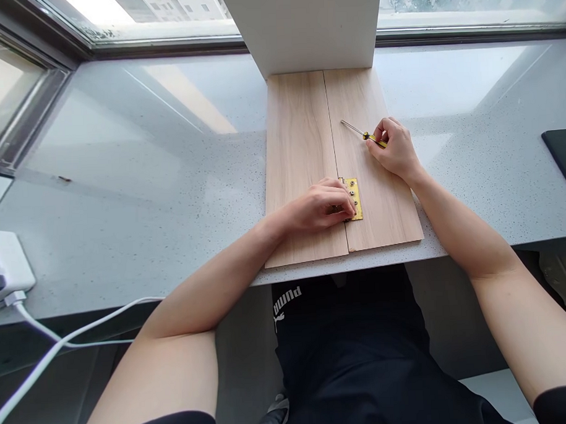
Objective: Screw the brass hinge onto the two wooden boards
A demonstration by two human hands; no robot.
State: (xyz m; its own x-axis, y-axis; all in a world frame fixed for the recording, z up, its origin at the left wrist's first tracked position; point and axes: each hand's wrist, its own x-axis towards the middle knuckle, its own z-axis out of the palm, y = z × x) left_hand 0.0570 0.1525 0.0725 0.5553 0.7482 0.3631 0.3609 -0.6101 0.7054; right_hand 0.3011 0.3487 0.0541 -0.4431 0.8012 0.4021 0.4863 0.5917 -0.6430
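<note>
Two pale wooden boards, a left one [299, 137] and a right one [380, 202], lie side by side with a thin seam between them. A brass-coloured hinge [358, 210] lies over the seam near the front, with screws showing in its right leaf. My left hand [326, 204] covers the hinge's left part, fingers curled and fingertips at its right leaf; whether they pinch a screw is hidden. Above the right board, my right hand [394, 147] holds a screwdriver [367, 136] by its yellow and black handle, the shaft pointing to the upper left, away from the hinge.
The boards rest on a speckled grey countertop [193, 178] by the windows. A white upright panel [309, 32] stands at their far end. A black phone [562, 155] lies at the far right. At the left are a white power adapter [9, 265] and white cables [60, 343].
</note>
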